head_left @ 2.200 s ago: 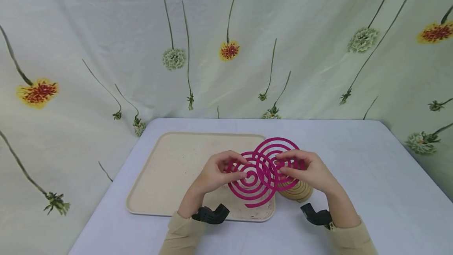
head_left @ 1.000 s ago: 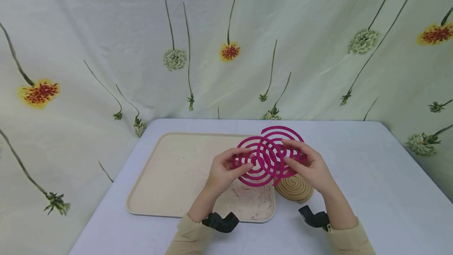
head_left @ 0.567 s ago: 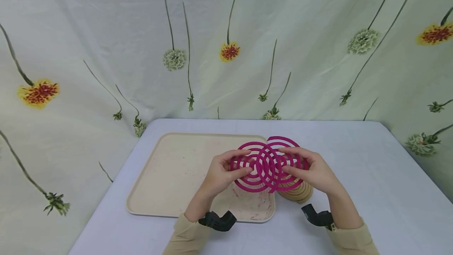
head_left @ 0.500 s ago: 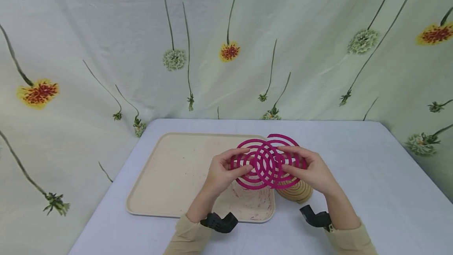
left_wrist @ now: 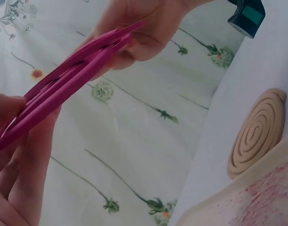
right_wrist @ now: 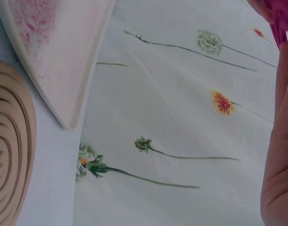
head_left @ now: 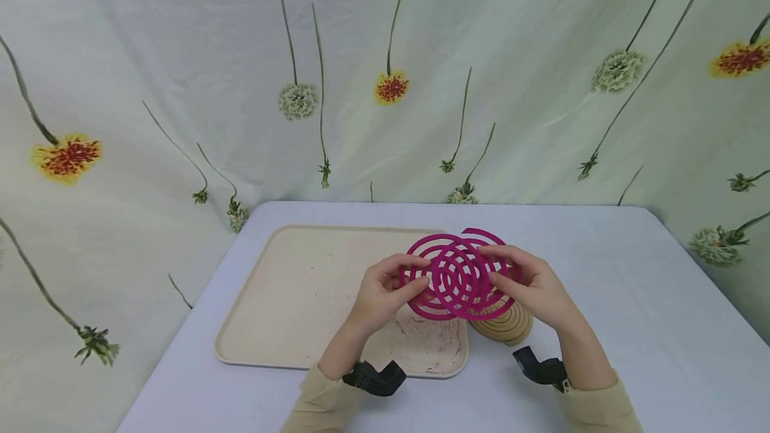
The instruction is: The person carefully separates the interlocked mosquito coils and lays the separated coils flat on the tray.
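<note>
Two magenta mosquito coils are held up above the table, overlapping in the middle. My left hand (head_left: 375, 291) pinches the left coil (head_left: 442, 237) between thumb and fingers. The right coil (head_left: 484, 232) is pinched the same way by my right hand (head_left: 537, 289). In the left wrist view both magenta coils (left_wrist: 71, 89) appear nearly edge-on, lying close against each other, with the other hand at their far end. The right wrist view catches only a bit of magenta coil (right_wrist: 285, 19) at the top right corner. Fingers behind the coils are partly hidden.
A tan spiral disc (head_left: 504, 329) lies on the white table (head_left: 613, 286), just right of the cream tray (head_left: 301, 296). Magenta crumbs and smears mark the tray's right part. A flower-print cloth (head_left: 529, 119) hangs behind the table.
Both coils have risen a little from their lowest position, and more of the tan disc shows. The two coils now overlap more, the left one having shifted slightly right. Both hands keep their pinch.
</note>
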`<action>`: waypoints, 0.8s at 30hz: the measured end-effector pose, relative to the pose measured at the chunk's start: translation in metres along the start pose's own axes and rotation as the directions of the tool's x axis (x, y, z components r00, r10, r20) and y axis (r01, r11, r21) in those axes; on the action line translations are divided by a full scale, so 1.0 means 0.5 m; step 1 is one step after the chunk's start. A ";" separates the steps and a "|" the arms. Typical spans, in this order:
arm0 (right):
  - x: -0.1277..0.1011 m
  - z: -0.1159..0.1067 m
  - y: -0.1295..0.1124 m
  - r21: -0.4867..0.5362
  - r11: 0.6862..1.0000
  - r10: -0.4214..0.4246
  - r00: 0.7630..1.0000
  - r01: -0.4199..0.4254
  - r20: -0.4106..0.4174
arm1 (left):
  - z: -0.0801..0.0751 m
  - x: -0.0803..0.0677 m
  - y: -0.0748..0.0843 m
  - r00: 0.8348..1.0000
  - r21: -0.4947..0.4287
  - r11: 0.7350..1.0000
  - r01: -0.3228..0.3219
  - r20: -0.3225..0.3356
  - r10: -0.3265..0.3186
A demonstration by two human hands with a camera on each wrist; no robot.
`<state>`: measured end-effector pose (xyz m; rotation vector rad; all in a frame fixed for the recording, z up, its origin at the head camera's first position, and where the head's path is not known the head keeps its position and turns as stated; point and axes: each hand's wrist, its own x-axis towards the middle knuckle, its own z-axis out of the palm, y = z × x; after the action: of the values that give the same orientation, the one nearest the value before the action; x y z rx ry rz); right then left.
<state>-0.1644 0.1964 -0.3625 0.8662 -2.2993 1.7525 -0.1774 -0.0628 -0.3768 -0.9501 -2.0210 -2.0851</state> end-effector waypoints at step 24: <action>0.006 0.022 -0.001 0.034 0.999 0.025 0.982 -0.019 -0.186 | 0.000 0.003 0.004 0.986 -0.041 0.999 -0.022 -0.165 0.015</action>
<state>-0.1640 0.1850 -0.3642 0.6527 -2.1751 1.8005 -0.1778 -0.0624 -0.3745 -0.7705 -1.8876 -2.1280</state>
